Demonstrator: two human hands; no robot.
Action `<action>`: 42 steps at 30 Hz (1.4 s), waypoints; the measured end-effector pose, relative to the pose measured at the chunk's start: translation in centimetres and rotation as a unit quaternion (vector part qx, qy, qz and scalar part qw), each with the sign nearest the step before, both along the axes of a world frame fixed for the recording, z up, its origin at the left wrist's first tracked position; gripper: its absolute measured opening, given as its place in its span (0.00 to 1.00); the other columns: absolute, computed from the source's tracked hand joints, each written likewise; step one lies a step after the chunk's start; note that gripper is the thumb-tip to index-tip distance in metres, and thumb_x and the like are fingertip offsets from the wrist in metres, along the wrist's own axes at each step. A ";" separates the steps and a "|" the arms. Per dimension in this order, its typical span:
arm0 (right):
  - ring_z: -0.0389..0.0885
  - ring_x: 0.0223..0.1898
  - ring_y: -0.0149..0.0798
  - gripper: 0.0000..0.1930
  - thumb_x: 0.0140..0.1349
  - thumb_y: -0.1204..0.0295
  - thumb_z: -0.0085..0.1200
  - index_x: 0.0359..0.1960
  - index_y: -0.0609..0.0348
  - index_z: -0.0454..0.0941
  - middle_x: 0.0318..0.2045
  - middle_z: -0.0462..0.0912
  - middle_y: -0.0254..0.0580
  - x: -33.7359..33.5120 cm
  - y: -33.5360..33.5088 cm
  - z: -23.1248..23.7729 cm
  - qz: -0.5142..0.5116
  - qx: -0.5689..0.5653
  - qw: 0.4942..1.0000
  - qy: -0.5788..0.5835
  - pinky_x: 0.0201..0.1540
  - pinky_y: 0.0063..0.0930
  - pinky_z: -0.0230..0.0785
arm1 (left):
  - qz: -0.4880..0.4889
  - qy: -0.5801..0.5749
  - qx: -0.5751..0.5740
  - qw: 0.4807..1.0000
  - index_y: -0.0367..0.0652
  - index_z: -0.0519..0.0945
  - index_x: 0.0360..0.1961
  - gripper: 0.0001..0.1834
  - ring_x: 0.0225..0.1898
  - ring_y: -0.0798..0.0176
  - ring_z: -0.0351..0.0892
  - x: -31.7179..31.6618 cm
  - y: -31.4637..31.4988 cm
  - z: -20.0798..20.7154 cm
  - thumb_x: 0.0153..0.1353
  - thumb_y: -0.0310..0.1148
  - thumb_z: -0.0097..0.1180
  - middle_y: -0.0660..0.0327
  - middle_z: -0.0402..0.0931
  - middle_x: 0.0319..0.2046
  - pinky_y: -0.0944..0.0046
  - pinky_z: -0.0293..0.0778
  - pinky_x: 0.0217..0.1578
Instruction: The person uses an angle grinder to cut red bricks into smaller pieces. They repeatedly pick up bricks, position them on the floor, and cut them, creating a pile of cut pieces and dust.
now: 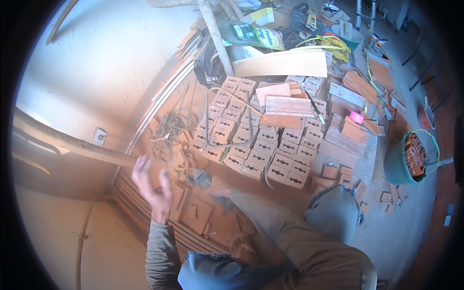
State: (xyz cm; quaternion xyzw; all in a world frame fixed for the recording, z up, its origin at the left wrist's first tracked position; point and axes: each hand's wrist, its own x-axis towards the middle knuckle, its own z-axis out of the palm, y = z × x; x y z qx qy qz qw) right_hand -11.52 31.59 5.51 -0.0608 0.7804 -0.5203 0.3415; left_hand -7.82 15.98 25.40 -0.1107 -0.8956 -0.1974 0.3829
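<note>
My left hand [153,189] is raised on the left with its fingers apart and nothing in it. In the middle, my right hand [220,187] is closed round a dusty grey-green power tool [202,179], which looks like an angle grinder. Motion and dust smear that hand and part of the tool. Beneath the tool lie broken reddish clay pieces and flat tiles [197,215]. Just beyond my right hand stands a block of stacked bricks with slotted holes [256,162]. My knees and a sandalled foot [243,249] show close by.
Cut tile pieces [285,106] and a bent metal rod [207,121] lie on the bricks. A coiled cord [166,135] rests by the wall. At right are tile stacks [345,140], a pink-handled tool [356,117] and a green bucket of shards [394,164]. Bags [251,36] are heaped behind.
</note>
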 end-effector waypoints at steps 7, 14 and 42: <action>0.87 0.51 0.54 0.38 0.47 0.57 0.72 0.56 0.73 0.78 0.50 0.86 0.63 0.3 -0.2 -0.6 0.003 -0.022 1.000 0.010 0.53 0.40 0.78 | -0.221 -0.200 -0.193 0.935 0.39 0.75 0.65 0.32 0.66 0.38 0.71 -12.8 19.1 3.4 0.57 0.26 0.68 0.44 0.73 0.64 0.45 0.69 0.67; 0.87 0.52 0.54 0.39 0.47 0.56 0.72 0.57 0.72 0.78 0.51 0.86 0.62 1.7 1.2 2.5 0.050 -0.043 0.998 -0.026 0.54 0.40 0.78 | -0.081 -0.342 -0.334 0.875 0.38 0.61 0.75 0.42 0.75 0.42 0.61 -20.8 24.8 -1.5 0.58 0.21 0.61 0.45 0.60 0.76 0.42 0.63 0.73; 0.85 0.58 0.54 0.40 0.45 0.60 0.72 0.59 0.76 0.77 0.54 0.85 0.66 1.0 0.7 -1.5 0.020 0.008 1.000 -0.010 0.62 0.41 0.76 | -0.016 -0.202 -0.180 0.963 0.33 0.76 0.52 0.29 0.47 0.35 0.84 -15.4 4.0 4.6 0.50 0.37 0.67 0.39 0.81 0.45 0.45 0.81 0.50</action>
